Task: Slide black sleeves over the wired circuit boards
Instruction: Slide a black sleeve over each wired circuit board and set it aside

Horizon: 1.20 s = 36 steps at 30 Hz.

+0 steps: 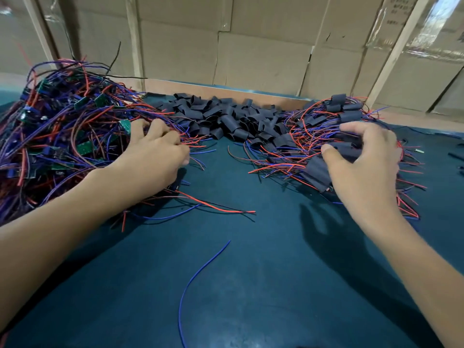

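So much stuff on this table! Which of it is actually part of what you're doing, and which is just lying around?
Part of the job:
- pile of bare wired boards, under the left hand
- heap of empty black sleeves
- sleeved boards, where the right hand grips one

Just lying about:
- loose blue wire
- cardboard boxes behind

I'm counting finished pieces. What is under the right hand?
The right hand pinches a black sleeve atop a pile of sleeved boards with red and blue wires. The palm covers whatever lies directly below it, so a count there is not possible.
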Motion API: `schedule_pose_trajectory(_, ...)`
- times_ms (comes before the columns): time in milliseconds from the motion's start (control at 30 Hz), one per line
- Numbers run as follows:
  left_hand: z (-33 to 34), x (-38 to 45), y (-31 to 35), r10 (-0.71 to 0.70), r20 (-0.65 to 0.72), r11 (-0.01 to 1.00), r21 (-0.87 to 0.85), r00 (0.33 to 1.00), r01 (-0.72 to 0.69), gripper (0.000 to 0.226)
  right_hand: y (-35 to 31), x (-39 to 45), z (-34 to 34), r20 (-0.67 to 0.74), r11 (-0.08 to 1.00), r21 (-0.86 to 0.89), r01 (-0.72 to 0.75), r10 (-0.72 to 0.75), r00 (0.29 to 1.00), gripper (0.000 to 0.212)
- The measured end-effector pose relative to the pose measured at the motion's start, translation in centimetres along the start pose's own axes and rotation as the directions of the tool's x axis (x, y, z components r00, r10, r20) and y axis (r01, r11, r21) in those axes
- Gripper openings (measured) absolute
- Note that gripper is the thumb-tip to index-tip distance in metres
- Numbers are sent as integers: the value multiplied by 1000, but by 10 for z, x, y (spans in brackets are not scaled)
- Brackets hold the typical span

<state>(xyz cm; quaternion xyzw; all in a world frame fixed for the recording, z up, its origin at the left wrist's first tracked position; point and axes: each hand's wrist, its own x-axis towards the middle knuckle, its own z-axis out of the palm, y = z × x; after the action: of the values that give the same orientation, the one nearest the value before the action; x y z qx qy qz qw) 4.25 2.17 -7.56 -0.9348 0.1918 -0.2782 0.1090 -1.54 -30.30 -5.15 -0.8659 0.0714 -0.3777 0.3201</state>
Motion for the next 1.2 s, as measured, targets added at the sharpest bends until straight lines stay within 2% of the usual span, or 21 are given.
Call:
schedule_pose_trajectory(100,-11,0,9,69,-218,997,51,974,-59,12,-14,-13,2,-13,982,129,141,-140,990,28)
schedule_pose_trajectory(200,-23,1,16,83,-293,996,59,952,-68,19,-22,-25,6,123,929,308,207,-254,959,18)
schedule_pose_trajectory(233,-26,0,18,86,-294,996,38,952,-79,18,-24,-30,9,197,913,321,251,-324,925,17)
schedule_pose_trajectory(300,-30,-1,21,123,-271,992,-6,955,-129,13,-28,-41,16,387,897,252,362,-436,812,26)
schedule_pose_trajectory(367,-30,-2,25,206,-240,976,-19,949,-217,11,-30,-51,24,603,891,111,441,-413,682,42)
schedule_pose_trajectory(433,-31,-2,29,278,-157,950,-99,947,-296,15,-31,-55,31,706,881,57,469,-368,606,38)
schedule_pose_trajectory(500,-31,0,30,324,42,921,-241,945,-305,34,-32,-53,32,680,868,74,491,-404,612,19)
schedule_pose_trajectory(567,-32,1,29,396,225,896,-308,890,-321,54,-31,-48,29,671,836,19,549,-418,613,10)
schedule_pose_trajectory(633,-33,1,26,468,284,876,-275,837,-396,65,-28,-45,26,674,824,-48,564,-390,627,9)
schedule_pose_trajectory(767,-35,3,23,508,224,853,-262,832,-451,63,-19,-39,21,619,892,-84,443,-302,725,10)
schedule_pose_trajectory(867,-34,2,23,493,113,839,-325,863,-437,49,-19,-31,16,548,934,-11,357,-293,783,13)
schedule_pose_trajectory(1000,-34,1,22,395,-105,790,-469,913,-396,24,-19,-30,13,453,926,43,375,-353,818,6)
schedule_pose_trajectory(1033,-34,1,23,365,-128,780,-498,922,-378,23,-20,-30,12,431,920,40,390,-368,824,12)
schedule_pose_trajectory(1133,-36,0,27,363,-192,754,-514,912,-409,25,-26,-33,10,501,914,99,392,-387,774,51)
schedule_pose_trajectory(1200,-37,-1,32,385,-210,731,-525,899,-436,26,-27,-38,14,620,923,182,339,-375,689,48)
